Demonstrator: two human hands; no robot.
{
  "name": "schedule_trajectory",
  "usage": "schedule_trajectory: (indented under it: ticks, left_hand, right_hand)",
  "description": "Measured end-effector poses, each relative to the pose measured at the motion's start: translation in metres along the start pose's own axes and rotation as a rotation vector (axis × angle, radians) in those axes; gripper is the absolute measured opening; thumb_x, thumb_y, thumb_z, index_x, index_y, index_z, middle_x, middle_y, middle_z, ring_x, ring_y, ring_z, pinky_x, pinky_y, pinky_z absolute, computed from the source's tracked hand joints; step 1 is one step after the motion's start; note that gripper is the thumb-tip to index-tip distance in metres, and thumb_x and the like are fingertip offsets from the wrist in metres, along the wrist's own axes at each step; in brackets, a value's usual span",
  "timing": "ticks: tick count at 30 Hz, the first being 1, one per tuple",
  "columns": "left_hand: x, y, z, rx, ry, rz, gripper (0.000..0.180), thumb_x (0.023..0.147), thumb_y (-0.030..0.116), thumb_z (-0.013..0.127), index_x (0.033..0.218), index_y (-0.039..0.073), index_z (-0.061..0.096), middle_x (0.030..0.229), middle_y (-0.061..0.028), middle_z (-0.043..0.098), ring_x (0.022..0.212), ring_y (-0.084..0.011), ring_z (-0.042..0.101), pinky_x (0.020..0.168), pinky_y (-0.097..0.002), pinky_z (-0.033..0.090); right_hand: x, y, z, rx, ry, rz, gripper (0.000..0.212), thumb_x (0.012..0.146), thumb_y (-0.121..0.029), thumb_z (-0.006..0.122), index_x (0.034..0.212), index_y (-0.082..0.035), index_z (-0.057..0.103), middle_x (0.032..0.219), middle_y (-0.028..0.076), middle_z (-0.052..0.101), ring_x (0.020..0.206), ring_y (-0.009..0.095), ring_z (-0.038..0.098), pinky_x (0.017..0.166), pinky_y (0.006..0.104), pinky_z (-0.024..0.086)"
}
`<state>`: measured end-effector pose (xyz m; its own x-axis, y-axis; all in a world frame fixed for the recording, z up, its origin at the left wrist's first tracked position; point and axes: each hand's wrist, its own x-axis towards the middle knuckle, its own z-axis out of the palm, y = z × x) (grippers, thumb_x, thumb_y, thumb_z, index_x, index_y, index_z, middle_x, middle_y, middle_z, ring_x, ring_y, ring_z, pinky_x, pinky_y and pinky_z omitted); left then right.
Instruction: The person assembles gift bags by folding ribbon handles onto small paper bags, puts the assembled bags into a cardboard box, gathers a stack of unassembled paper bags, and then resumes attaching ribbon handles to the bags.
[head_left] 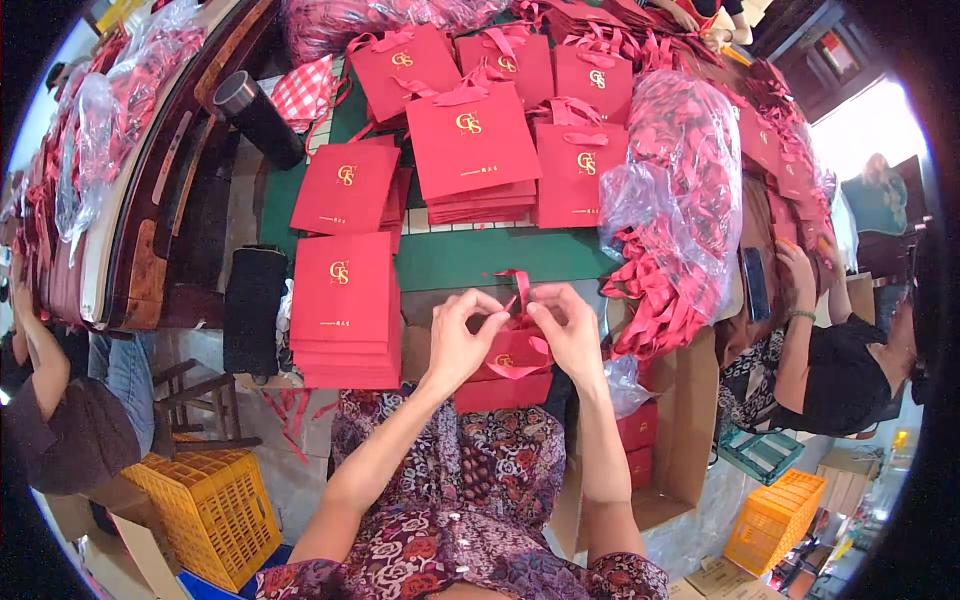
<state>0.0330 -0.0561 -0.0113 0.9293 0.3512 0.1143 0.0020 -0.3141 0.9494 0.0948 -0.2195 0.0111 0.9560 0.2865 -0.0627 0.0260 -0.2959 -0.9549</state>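
Note:
In front of my body, a small red paper gift bag [497, 392] with a gold emblem rests at my lap, partly covered by my hands. My left hand [462, 335] pinches a red ribbon [521, 284] at the bag's top between thumb and fingertips. Just across from it, my right hand [570, 330] is closed on the same ribbon. A ribbon loop hangs over the bag's front. To the left of my hands lies a stack of flat red bags [343, 300], showing no ribbon handles. Beyond, several bags with ribbon handles lie in piles, one pile [473, 140] in the middle.
A clear plastic sack of red ribbons [672, 200] lies on the table's right. A black tumbler [258, 118] stands at the far left. An open cardboard box [685, 440] holding red bags is beside my right arm. Orange crates [212, 515] stand low. Other people sit at both sides.

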Motion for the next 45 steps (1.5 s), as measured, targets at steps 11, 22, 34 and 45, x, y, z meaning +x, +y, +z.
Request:
schedule_trajectory:
  ticks: [11,22,34,45]
  left_hand:
    - [-0.009,-0.001,0.011,-0.078,-0.008,-0.033,0.007,0.082,0.013,0.075,0.086,0.009,0.071,0.081,-0.0033,0.074,0.079,-0.0212,0.067,0.081,-0.0357,0.047]
    - [-0.010,0.016,0.004,0.225,-0.001,0.145,0.009,0.082,0.015,0.076,0.089,0.012,0.072,0.091,-0.0014,0.072,0.089,-0.0216,0.062,0.089,-0.0364,0.042]
    - [-0.039,0.017,-0.035,-0.036,-0.416,-0.073,0.075,0.080,0.024,0.081,0.139,0.004,0.039,0.112,-0.0221,0.068,0.105,-0.0324,0.069,0.089,-0.0411,0.055]
    - [-0.076,0.032,-0.063,-0.030,-0.518,-0.105,0.066,0.083,0.023,0.078,0.133,0.001,0.042,0.106,-0.0235,0.069,0.100,-0.0377,0.069,0.084,-0.0422,0.055]
  right_hand:
    - [-0.005,-0.010,0.000,0.001,-0.123,0.053,0.019,0.091,-0.009,0.068,0.106,0.002,0.070,0.087,0.008,0.073,0.079,0.011,0.067,0.073,0.0275,0.053]
    - [-0.004,0.009,0.000,0.200,-0.177,0.062,0.014,0.095,-0.008,0.065,0.103,0.001,0.069,0.089,0.001,0.069,0.081,0.007,0.062,0.074,0.0242,0.050]
    - [-0.006,0.020,-0.017,0.435,-0.008,0.149,0.012,0.097,-0.017,0.064,0.103,-0.006,0.068,0.080,-0.008,0.062,0.067,0.001,0.050,0.059,0.0185,0.037]
    - [0.013,0.028,-0.015,0.414,0.033,0.049,0.007,0.097,-0.012,0.064,0.100,-0.007,0.067,0.083,-0.008,0.061,0.066,0.001,0.047,0.060,0.0177,0.038]
